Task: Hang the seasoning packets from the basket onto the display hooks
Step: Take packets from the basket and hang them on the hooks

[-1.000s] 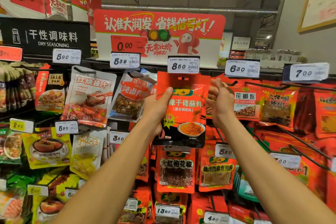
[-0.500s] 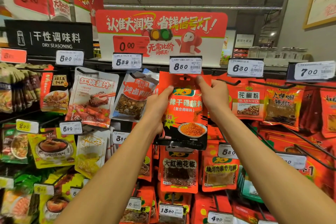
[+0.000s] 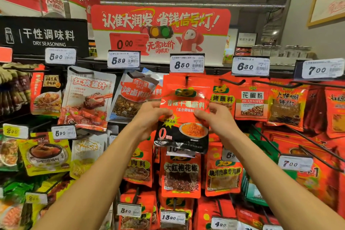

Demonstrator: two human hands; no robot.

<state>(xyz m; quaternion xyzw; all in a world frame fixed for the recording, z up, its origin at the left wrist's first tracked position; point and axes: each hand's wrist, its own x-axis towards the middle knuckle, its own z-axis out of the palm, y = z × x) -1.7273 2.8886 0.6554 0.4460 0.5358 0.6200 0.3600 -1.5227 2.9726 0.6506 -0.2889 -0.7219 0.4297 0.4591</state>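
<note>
- The seasoning packet (image 3: pixel 183 110), red on top and black at the bottom, hangs upright with its long axis vertical, directly under the 8.50 price tag (image 3: pixel 187 63).
- Its top hole sits at the display hook (image 3: pixel 186 79); it looks threaded on, though how far back it has slid cannot be told.
- The left hand (image 3: pixel 149 115) pinches the packet's left edge at mid-height, thumb on the front.
- The right hand (image 3: pixel 214 117) pinches the right edge at the same height, fingers curled round it.
- Both hands are equally near, one on each side, with the hook straight above and farther back between them.
- The coming move, as I judge it, is a push away from the body so the packet seats among the others behind it, then letting go.
- Count: one packet held, two hands on it, one hook in use. The basket is out of view.
</note>
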